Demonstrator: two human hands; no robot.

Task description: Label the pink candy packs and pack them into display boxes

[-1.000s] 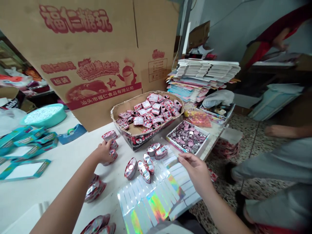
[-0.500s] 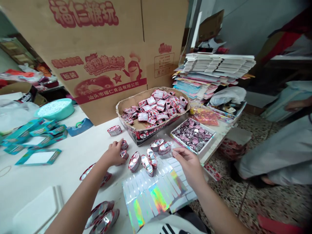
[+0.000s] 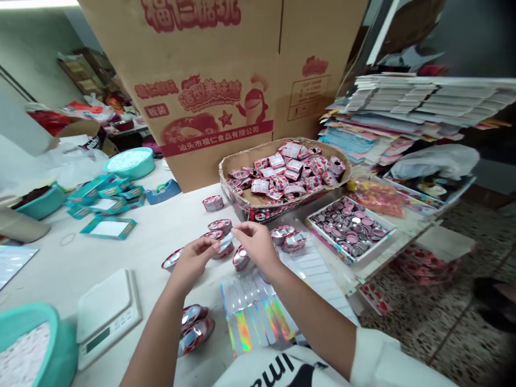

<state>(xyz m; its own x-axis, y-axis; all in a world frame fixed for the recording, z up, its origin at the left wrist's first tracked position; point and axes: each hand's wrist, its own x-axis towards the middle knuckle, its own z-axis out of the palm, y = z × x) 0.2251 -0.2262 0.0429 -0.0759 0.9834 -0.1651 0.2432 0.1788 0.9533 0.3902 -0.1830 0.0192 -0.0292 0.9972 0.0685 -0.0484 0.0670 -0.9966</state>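
My left hand [image 3: 195,262] and my right hand [image 3: 258,244] nearly meet over the table. Both pinch the ends of a small shiny sticker strip [image 3: 226,240], stretched between the fingertips. Just beneath and behind it stand small oval red-and-silver packs [image 3: 220,226], partly hidden by the fingers. Another oval pack [image 3: 241,258] sits beside my right fingers, and a pair [image 3: 295,241] is behind my right wrist. More packs [image 3: 195,328] are near my left forearm. A holographic sticker sheet [image 3: 258,309] lies below my right forearm.
Behind is a cardboard tray [image 3: 242,207] full of red packs, against a large carton [image 3: 217,70]. A box of metal caps [image 3: 349,228] stands right, near the table edge. A digital scale [image 3: 108,317] and teal basin [image 3: 60,344] are left; stacked card [image 3: 411,115] is back right.
My left hand has left the oval packs and come to my right hand. Both now hold the strip, which my right hand held alone before. The view has turned left.
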